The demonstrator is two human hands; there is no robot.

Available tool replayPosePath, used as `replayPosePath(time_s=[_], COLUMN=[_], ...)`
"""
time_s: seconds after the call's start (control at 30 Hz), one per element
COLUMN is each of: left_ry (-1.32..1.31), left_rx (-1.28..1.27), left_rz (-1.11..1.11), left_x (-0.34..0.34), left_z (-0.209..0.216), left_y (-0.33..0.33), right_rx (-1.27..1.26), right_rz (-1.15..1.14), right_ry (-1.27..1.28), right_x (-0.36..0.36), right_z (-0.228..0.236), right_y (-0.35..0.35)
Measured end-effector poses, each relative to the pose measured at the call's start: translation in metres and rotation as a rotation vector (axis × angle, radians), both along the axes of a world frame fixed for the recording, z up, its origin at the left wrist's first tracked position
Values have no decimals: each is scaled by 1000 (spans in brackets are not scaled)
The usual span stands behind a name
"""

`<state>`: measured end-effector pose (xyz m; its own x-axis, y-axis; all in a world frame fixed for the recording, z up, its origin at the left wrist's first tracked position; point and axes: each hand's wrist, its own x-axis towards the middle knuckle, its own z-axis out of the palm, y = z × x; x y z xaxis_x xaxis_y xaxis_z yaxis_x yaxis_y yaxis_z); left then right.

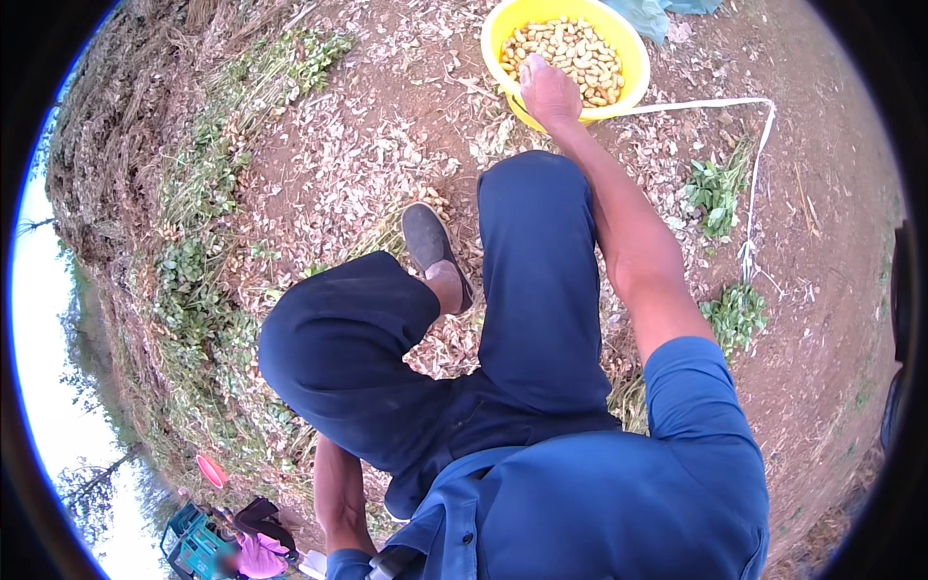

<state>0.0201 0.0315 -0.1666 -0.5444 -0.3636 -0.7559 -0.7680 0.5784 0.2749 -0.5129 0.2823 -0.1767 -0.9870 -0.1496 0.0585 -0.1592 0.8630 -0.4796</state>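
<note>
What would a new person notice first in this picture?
First, the yellow bowl full of pale peanuts at the top, with the right hand resting on its near rim. Next, the bent legs in dark blue trousers fill the middle, above reddish ground strewn with dry husks.

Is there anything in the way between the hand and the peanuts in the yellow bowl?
No. The right hand already rests on the rim of the round yellow plastic bowl, its fingertips at the heap of pale peanuts in their shells. Nothing visible lies between them.
</note>
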Motion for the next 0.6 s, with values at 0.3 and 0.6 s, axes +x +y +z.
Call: replayPosePath(time_s=[0.3,0.6], left_ry=[252,252], left_rx=[-143,-492], left_rz=[-139,-596], left_x=[-153,-262], left_z=[-41,-134], left_y=[-31,-58], right_rx=[2,1], right_rz=[-37,-16], right_ry=[18,132], right_x=[-1,-4], right_z=[-6,-15], right_y=[10,-2])
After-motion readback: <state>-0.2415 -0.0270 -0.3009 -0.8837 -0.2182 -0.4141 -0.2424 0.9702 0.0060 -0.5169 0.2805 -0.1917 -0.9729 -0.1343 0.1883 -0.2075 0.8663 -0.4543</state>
